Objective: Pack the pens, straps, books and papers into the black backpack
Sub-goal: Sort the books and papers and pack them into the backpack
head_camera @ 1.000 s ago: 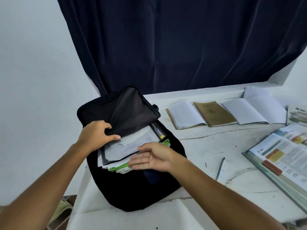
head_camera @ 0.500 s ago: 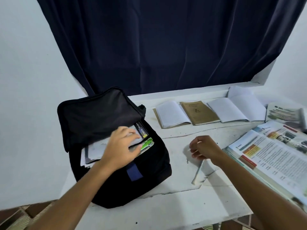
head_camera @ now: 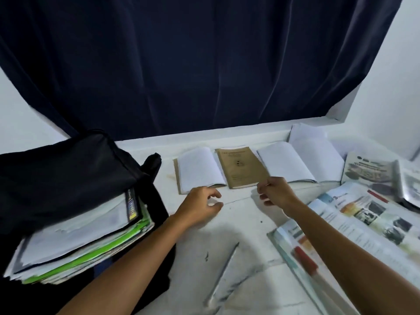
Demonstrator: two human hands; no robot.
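The black backpack (head_camera: 68,178), left of the left hand (head_camera: 200,206), already holds a stack of papers (head_camera: 77,239). Both hands, loosely curled and empty, hover just short of the brown book (head_camera: 242,167); the right hand (head_camera: 276,193) nearly touches it. A pen (head_camera: 223,267) and open books remain unpacked.

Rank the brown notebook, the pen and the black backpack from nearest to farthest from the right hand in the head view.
1. Brown notebook: its near corner lies right at the right hand, just behind it.
2. Pen: on the table, nearer the person, left of the right forearm.
3. Black backpack: far left, beyond the left hand.
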